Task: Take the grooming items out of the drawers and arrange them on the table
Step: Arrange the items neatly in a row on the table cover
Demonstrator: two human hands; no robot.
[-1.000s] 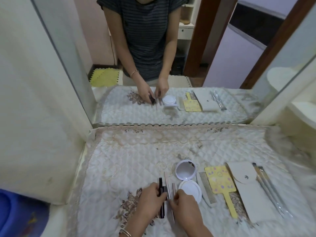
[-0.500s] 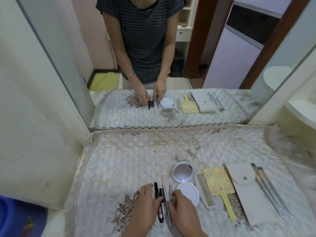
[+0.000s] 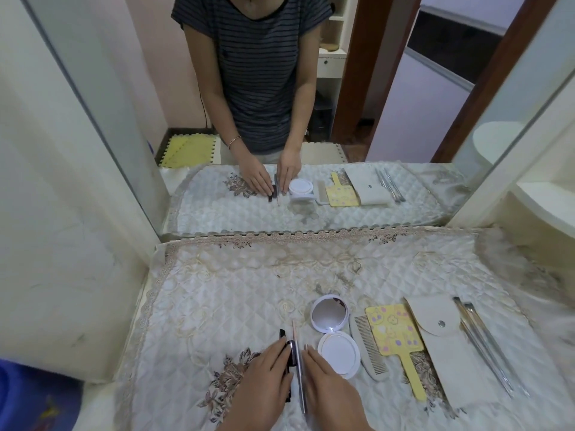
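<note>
- The table (image 3: pixel 199 306), spread with pale quilting, fills the lower frame; all the grooming things lie in its lower middle and lower right.
- The left hand (image 3: pixel 264 381) lies flat at bottom centre, fingers straight, grip released, its fingertips against a black pencil (image 3: pixel 282 333).
- Just right of the pencil lies a dark tube (image 3: pixel 292 353), then a thin pink-tipped stick (image 3: pixel 299 374); all three run lengthwise in the gap between the hands.
- The right hand (image 3: pixel 329 387) lies flat on the stick's other side, fingers straight, grip released, holding nothing.
- An open white compact (image 3: pixel 339 353) sits just right of that hand, its round mirror lid (image 3: pixel 329 312) folded back toward the top.
- A pale comb (image 3: pixel 368 346) lies beside the compact.
- A yellow spotted hand mirror (image 3: pixel 393 329) comes next, handle pointing to the bottom edge.
- A cream snap pouch (image 3: pixel 448 346) overlaps the yellow mirror's right edge.
- Two metal tools (image 3: pixel 485 340) lie side by side at far right.
</note>
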